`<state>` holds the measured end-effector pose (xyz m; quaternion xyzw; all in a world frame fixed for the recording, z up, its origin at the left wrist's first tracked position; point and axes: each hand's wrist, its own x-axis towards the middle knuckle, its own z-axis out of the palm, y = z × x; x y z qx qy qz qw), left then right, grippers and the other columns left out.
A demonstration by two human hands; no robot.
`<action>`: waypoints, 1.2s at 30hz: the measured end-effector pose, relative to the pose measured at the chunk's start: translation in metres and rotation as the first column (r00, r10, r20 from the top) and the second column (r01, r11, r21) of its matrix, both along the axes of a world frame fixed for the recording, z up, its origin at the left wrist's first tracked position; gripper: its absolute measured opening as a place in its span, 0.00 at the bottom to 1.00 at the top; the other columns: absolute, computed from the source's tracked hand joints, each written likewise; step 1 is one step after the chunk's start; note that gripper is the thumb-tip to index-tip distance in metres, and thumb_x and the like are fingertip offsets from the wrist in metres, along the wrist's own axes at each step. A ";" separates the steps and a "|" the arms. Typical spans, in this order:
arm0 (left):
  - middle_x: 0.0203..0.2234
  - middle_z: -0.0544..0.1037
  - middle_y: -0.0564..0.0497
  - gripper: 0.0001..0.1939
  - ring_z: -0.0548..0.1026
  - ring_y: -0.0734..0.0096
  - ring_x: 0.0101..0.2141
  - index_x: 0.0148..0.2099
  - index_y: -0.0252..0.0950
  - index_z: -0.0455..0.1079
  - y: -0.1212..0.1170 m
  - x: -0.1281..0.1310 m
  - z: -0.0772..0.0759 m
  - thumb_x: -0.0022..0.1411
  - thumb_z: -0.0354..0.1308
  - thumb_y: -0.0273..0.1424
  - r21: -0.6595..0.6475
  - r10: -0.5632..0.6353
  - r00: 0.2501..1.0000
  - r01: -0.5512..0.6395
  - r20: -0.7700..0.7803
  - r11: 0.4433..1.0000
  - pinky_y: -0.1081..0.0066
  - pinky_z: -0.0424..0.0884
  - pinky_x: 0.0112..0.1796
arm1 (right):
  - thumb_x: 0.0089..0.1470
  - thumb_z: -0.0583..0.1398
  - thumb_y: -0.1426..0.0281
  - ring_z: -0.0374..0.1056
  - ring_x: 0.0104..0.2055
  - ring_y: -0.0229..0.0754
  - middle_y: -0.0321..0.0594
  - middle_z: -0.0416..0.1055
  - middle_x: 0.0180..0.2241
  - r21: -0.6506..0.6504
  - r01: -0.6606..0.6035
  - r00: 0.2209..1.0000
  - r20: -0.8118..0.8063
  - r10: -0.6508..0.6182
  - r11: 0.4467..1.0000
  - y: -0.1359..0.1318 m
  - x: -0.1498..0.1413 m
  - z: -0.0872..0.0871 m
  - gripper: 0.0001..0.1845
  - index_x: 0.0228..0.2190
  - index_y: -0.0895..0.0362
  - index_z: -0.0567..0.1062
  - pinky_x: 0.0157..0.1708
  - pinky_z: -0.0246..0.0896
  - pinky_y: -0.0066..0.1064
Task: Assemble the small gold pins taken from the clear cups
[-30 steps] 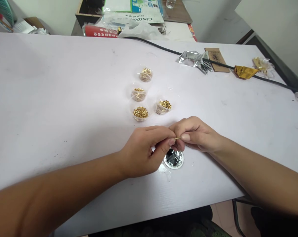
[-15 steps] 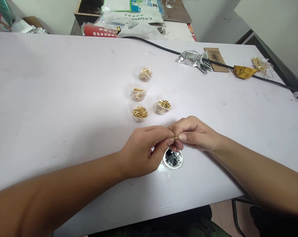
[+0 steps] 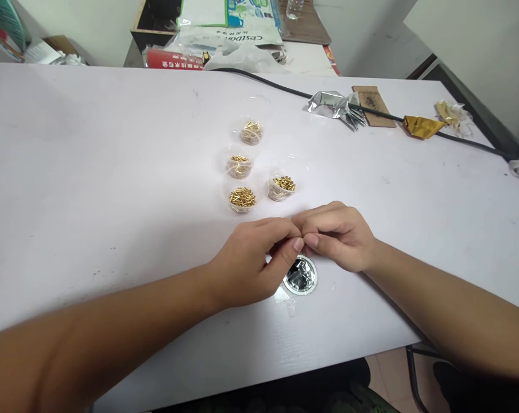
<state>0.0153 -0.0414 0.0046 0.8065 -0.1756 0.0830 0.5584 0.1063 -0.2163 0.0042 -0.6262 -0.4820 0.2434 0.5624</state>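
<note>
My left hand [image 3: 259,261] and my right hand [image 3: 341,232] meet tip to tip, each closed in a pinch. Between their fingertips is a thin gold-coloured pin, now almost wholly covered by the fingers. Just below the fingertips a round silver dish [image 3: 312,287] with a dark, shiny middle lies on the table, its upper edge hidden by my hands. Beyond my hands stand small clear cups of gold pins: a near left cup [image 3: 243,199], a right cup [image 3: 282,188], a middle cup [image 3: 239,166] and a far cup [image 3: 251,133].
A black cable [image 3: 272,82] runs along the back of the white table [image 3: 113,172]. Near it lie crumpled silver foil [image 3: 328,104], a brown card [image 3: 375,106], gold foil [image 3: 422,127] and a clear bag [image 3: 455,117] with gold-coloured contents. Past the far edge is a plastic bag [image 3: 242,57].
My fingertips have drawn together, so the pin that showed between them is now nearly hidden. My right-hand fingers have curled in more. The view has shifted slightly.
</note>
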 end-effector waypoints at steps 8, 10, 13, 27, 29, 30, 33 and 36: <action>0.19 0.66 0.58 0.06 0.62 0.83 0.21 0.30 0.33 0.65 0.000 0.000 0.000 0.61 0.53 0.22 -0.010 0.043 0.999 -0.044 -0.019 0.999 0.80 0.61 0.23 | 0.64 0.53 0.71 0.57 0.23 0.35 0.36 0.62 0.22 0.029 0.004 0.996 0.093 -0.007 1.000 0.000 0.000 0.000 0.16 0.23 0.58 0.67 0.25 0.55 0.29; 0.19 0.67 0.58 0.06 0.62 0.83 0.21 0.30 0.33 0.65 -0.001 0.001 0.000 0.59 0.53 0.22 -0.028 0.048 0.999 -0.048 -0.014 0.998 0.80 0.60 0.22 | 0.64 0.53 0.71 0.58 0.24 0.35 0.38 0.63 0.23 0.018 0.004 0.995 0.098 -0.006 1.000 0.000 0.000 0.001 0.15 0.24 0.58 0.68 0.25 0.55 0.29; 0.20 0.69 0.58 0.06 0.62 0.83 0.21 0.30 0.34 0.65 -0.001 0.001 0.000 0.57 0.53 0.20 -0.047 0.057 0.998 -0.057 0.004 0.997 0.81 0.60 0.22 | 0.64 0.52 0.70 0.62 0.26 0.37 0.40 0.66 0.25 0.011 -0.025 0.998 0.066 0.025 1.000 -0.001 0.000 0.001 0.15 0.26 0.59 0.70 0.27 0.58 0.30; 0.22 0.73 0.56 0.07 0.64 0.83 0.22 0.30 0.33 0.64 0.000 0.001 0.000 0.58 0.52 0.19 -0.117 -0.003 0.999 0.009 0.052 0.993 0.81 0.63 0.24 | 0.66 0.53 0.69 0.66 0.30 0.37 0.42 0.70 0.28 0.031 -0.146 0.980 -0.135 0.149 0.989 -0.002 0.002 0.004 0.16 0.28 0.61 0.72 0.35 0.65 0.32; 0.23 0.75 0.55 0.07 0.66 0.83 0.22 0.30 0.34 0.65 0.000 0.001 0.000 0.59 0.52 0.19 -0.134 -0.016 0.998 0.023 0.053 0.991 0.82 0.64 0.24 | 0.66 0.53 0.69 0.66 0.30 0.37 0.42 0.70 0.27 0.030 -0.154 0.974 -0.163 0.157 0.988 -0.002 0.003 0.004 0.16 0.28 0.62 0.72 0.34 0.65 0.31; 0.23 0.75 0.55 0.07 0.67 0.83 0.23 0.30 0.34 0.65 0.000 0.001 0.001 0.59 0.52 0.19 -0.138 -0.025 0.998 0.032 0.054 0.990 0.82 0.64 0.24 | 0.66 0.54 0.69 0.66 0.30 0.37 0.42 0.70 0.27 0.025 -0.158 0.971 -0.179 0.160 0.987 -0.002 0.003 0.005 0.16 0.28 0.62 0.72 0.34 0.64 0.31; 0.24 0.77 0.55 0.07 0.68 0.83 0.23 0.31 0.34 0.65 0.001 0.002 0.001 0.60 0.52 0.19 -0.141 -0.060 0.996 0.068 0.063 0.988 0.82 0.64 0.24 | 0.66 0.54 0.68 0.66 0.29 0.37 0.42 0.69 0.26 0.013 -0.183 0.955 -0.235 0.181 0.983 -0.001 0.004 0.005 0.18 0.26 0.62 0.72 0.32 0.64 0.31; 0.26 0.79 0.54 0.07 0.69 0.83 0.23 0.32 0.34 0.65 0.002 0.002 0.002 0.61 0.53 0.20 -0.150 -0.095 0.993 0.103 0.064 0.983 0.82 0.64 0.23 | 0.66 0.55 0.66 0.67 0.28 0.37 0.41 0.69 0.24 0.008 -0.205 0.938 -0.283 0.199 0.979 -0.001 0.005 0.005 0.19 0.25 0.62 0.73 0.31 0.64 0.30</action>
